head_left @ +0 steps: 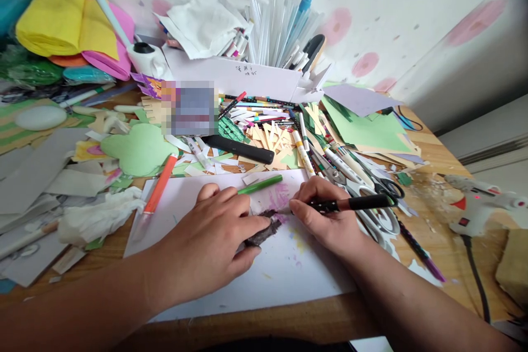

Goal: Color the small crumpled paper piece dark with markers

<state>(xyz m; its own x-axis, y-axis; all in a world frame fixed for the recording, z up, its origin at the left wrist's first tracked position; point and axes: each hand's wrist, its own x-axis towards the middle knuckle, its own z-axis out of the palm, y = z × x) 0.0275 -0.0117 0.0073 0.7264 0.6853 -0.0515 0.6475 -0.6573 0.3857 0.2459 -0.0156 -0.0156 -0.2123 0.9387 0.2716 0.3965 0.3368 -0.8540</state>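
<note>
We take the white sheet (pixel 289 286) as our landmark, and on its middle part we find a small dark piece (pixel 264 235), brownish black, rough and crumpled on its surface, with ragged edges and a slight sheen in places. Its near-left part is hidden from us by fingers, so we cannot make out its whole outline. Our left hand (pixel 214 236) rests over the left part of the sheet; its index finger lies along the top of the piece and its thumb stands close below, the two nearly together with the piece pinned between them, while the other fingers curl loosely. Our right hand (pixel 330 220), over the sheet's right part, has thumb and fingers pinched tight around a marker (pixel 324 207), a slim dark barrel with pale speckles, a reddish band and a plain black back end. We see its tip pointing left at the piece's right edge, though we cannot tell whether they touch. Pinkish purple smudges colour the sheet around there. A green pen (pixel 264 183) lies on the sheet's far half, an orange marker (pixel 161 184) crosses its left edge, and a white glue gun (pixel 480 206) sits well to its right.
</note>
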